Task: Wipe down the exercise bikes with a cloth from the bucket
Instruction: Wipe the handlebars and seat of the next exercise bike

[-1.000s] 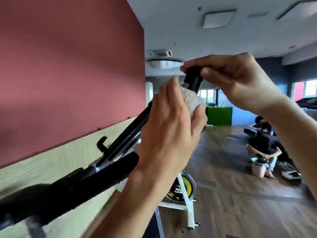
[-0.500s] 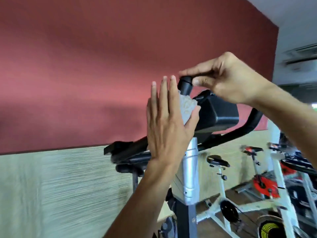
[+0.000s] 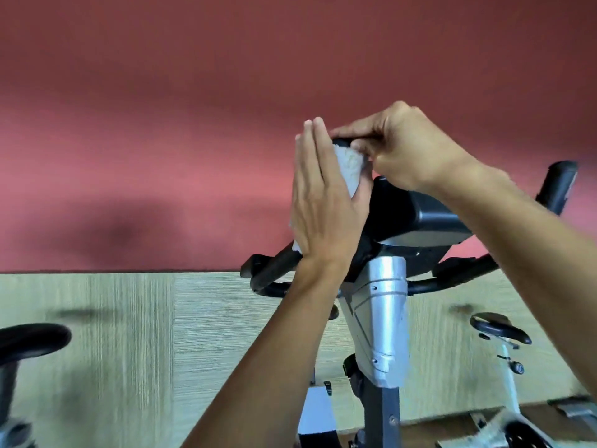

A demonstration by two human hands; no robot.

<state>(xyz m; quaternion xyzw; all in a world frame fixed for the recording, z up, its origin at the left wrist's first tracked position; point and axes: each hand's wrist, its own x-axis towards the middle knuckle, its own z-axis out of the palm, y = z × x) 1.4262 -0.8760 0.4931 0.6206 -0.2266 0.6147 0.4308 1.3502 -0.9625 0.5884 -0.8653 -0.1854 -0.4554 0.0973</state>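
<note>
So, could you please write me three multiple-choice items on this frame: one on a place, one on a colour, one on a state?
1. Where is the cloth?
A. on the floor
B. under the left hand, against the handlebar end
C. over the saddle

2. What colour is the upper wall?
A. red
B. blue
C. white

3. How are the left hand's fingers?
A. fisted
B. straight, pressing the cloth
C. hanging idle

Key: B, white cloth shows beside the palm; A, red above the wood panel; B, fingers lie flat, while the right hand grips the black handlebar end.
</note>
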